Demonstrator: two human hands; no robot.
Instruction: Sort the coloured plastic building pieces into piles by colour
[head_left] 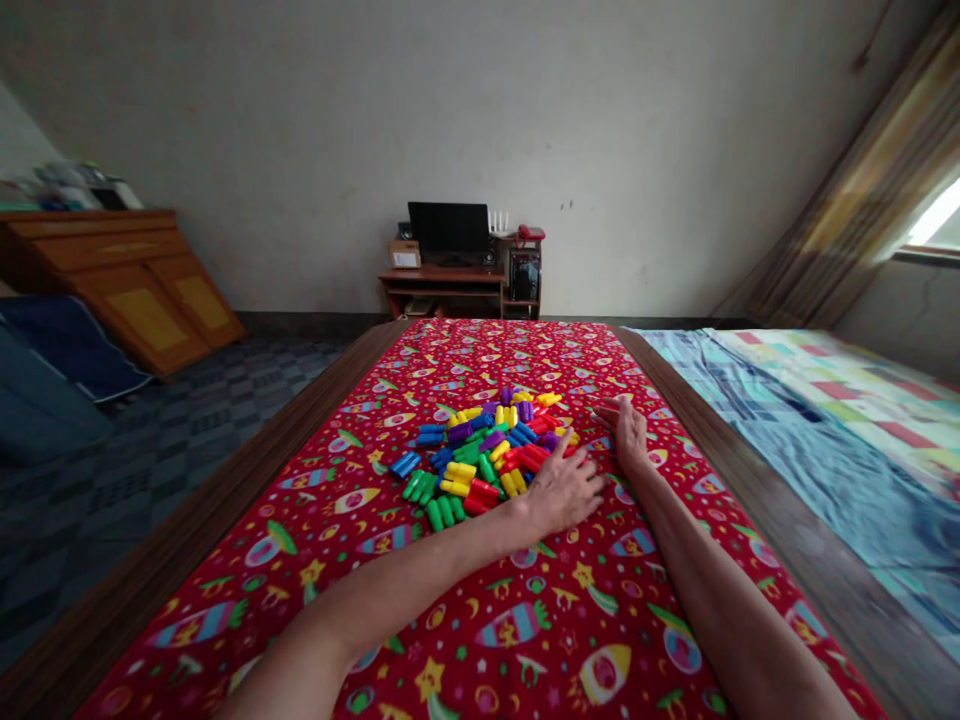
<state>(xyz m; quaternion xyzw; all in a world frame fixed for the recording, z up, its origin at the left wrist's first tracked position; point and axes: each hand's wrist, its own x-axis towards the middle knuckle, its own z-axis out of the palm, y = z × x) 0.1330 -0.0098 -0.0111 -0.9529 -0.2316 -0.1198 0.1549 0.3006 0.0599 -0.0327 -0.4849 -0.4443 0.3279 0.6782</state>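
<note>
A loose heap of plastic toy blocks in green, yellow, red, blue and purple lies mid-table; they look like short joined tubes. My left hand reaches across from the left and rests at the heap's near right edge, palm down, fingers spread. Its thumb side is against the red and yellow blocks, and I see no block held in it. Off to the right of the heap, my right hand hovers at or just over the cloth, fingers stretched toward the left. A strip of cloth lies between the two hands.
The red patterned cloth covers a wooden table. At right is a bed with blue and checked covers. A desk with a monitor stands by the far wall, an orange cabinet at left.
</note>
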